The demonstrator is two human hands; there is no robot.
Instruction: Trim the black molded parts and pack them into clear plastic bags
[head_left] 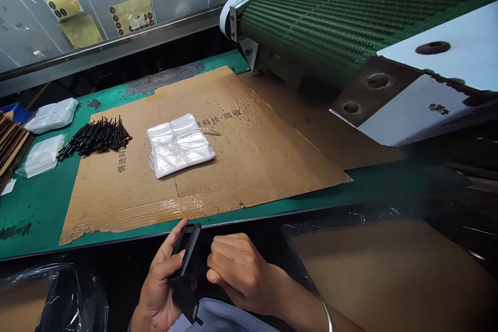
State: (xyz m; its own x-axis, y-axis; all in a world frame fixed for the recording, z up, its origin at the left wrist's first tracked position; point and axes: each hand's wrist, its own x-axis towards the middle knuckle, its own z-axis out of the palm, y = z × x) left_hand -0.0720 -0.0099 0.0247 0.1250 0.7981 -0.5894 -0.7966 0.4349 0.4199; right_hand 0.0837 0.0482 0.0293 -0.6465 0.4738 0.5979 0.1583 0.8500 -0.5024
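My left hand (159, 282) is wrapped around a black plastic part (185, 264), its thumb lying across the front. The part is box-like with a long slot along its top, and it is held tilted below the table's front edge. My right hand (243, 270) is closed, fingers curled in against the right side of the same part. Whatever those fingers pinch is hidden. Beyond the hands, a tied bundle of clear plastic bags (181, 145) lies on a flattened cardboard sheet (249, 166). To its left is a pile of thin black rods (97, 136).
A green conveyor belt (319, 10) with a white metal frame (436, 78) slopes over the right of the green table (39, 218). More bagged bundles (52, 115) and stacked cardboard (11, 142) sit at the left. Plastic-lined boxes stand below, left (78, 295) and right (389, 270).
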